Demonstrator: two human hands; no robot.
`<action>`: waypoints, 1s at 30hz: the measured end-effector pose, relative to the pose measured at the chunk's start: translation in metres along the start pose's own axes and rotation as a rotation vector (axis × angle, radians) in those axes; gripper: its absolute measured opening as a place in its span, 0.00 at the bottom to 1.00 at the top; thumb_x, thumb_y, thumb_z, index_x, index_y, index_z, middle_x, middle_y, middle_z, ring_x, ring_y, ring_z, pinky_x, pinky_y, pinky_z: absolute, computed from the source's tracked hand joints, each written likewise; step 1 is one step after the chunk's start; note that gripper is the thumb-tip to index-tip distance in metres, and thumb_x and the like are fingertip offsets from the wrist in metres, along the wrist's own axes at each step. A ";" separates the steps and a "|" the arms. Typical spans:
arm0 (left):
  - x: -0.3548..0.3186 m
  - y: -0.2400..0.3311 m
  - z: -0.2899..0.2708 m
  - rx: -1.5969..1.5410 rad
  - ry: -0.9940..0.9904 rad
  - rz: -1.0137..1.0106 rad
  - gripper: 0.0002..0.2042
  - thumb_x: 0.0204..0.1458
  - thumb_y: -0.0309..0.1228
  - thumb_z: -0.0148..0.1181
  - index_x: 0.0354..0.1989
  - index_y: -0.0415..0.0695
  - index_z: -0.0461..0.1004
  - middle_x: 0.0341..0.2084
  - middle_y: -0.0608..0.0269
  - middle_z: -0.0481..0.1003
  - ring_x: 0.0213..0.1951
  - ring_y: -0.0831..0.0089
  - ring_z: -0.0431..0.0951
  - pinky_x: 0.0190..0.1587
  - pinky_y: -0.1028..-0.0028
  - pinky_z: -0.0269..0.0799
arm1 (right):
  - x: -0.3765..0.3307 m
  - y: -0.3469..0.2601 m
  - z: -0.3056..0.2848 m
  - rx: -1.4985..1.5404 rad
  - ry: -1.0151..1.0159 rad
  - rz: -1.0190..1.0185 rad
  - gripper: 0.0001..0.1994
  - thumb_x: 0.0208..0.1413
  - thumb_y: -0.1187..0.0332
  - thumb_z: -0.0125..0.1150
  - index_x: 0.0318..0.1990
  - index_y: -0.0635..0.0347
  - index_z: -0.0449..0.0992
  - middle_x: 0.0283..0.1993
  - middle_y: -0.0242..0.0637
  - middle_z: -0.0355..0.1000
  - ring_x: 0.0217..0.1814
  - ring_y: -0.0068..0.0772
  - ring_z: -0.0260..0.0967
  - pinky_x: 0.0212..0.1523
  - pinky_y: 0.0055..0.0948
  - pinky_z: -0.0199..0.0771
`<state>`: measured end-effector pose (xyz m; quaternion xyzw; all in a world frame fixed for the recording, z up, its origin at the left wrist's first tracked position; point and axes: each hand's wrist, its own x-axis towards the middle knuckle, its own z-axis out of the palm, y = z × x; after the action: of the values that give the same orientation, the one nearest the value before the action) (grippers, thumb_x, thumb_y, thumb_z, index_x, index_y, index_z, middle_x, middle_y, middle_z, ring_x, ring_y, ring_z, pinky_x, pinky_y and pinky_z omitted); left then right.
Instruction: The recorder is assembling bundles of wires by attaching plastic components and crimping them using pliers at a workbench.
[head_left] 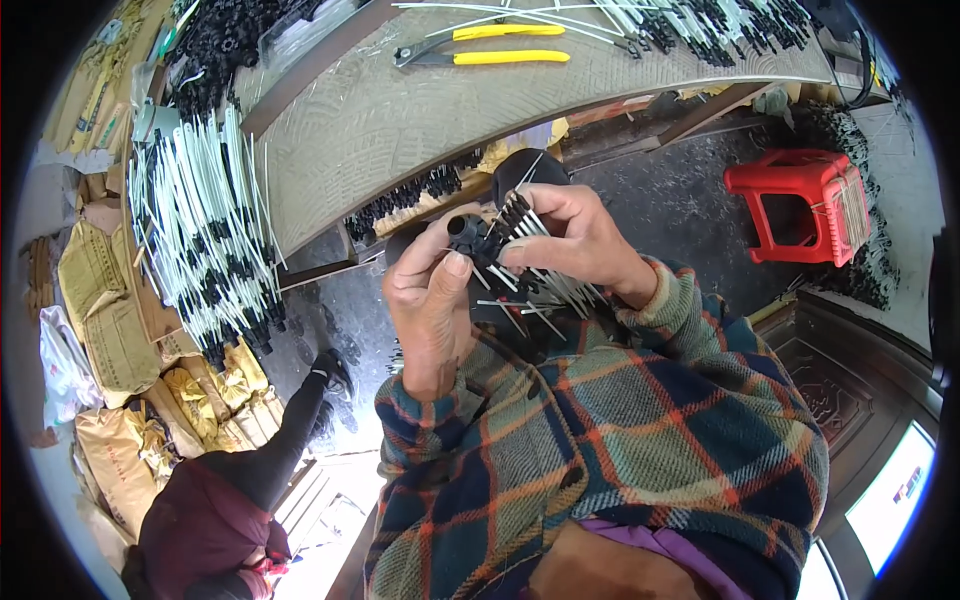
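1. Big wooden workbench [400, 120] runs across the top of the view, and heaps of white rods with black tips [205, 230] spill over its left end.
2. Red plastic stool [795, 200] stands on the dark floor at the right, well apart from the hands.
3. Yellow-handled pliers [490, 45] lie on the bench top, untouched.
4. Now the action, in front of the chest: the right hand [575, 240] is closed around a bundle of thin white rods [535, 275], black caps pointing up, white shafts fanning down towards the plaid sleeve.
5. The left hand [430, 300] is curled, thumb up, pinching a small black ring-shaped piece [466, 230] just beside the bundle's capped ends.
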<state>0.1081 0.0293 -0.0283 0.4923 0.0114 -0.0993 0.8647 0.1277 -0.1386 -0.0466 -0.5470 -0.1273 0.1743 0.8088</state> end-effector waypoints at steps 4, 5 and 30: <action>0.009 0.001 -0.007 0.041 -0.130 0.031 0.22 0.46 0.34 0.62 0.44 0.28 0.69 0.38 0.54 0.73 0.40 0.70 0.72 0.46 0.72 0.66 | 0.004 0.005 -0.001 0.201 -0.067 -0.004 0.16 0.41 0.69 0.65 0.36 0.62 0.66 0.34 0.29 0.63 0.35 0.17 0.62 0.37 0.18 0.62; 0.009 0.002 -0.007 0.053 -0.164 0.031 0.21 0.46 0.35 0.62 0.43 0.29 0.70 0.39 0.53 0.72 0.41 0.69 0.72 0.46 0.72 0.66 | 0.004 0.004 0.001 0.201 -0.070 -0.003 0.16 0.41 0.69 0.65 0.36 0.62 0.66 0.34 0.29 0.63 0.35 0.17 0.62 0.37 0.18 0.62; 0.007 0.008 -0.024 0.105 -0.210 0.038 0.17 0.43 0.31 0.64 0.39 0.31 0.74 0.37 0.52 0.73 0.39 0.69 0.72 0.44 0.72 0.68 | 0.003 0.003 -0.005 0.009 -0.150 -0.052 0.05 0.48 0.73 0.62 0.31 0.64 0.73 0.26 0.23 0.67 0.27 0.09 0.60 0.26 0.12 0.60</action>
<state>0.1178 0.0523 -0.0349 0.5239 -0.0939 -0.1346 0.8358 0.1322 -0.1411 -0.0510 -0.5252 -0.2010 0.1941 0.8038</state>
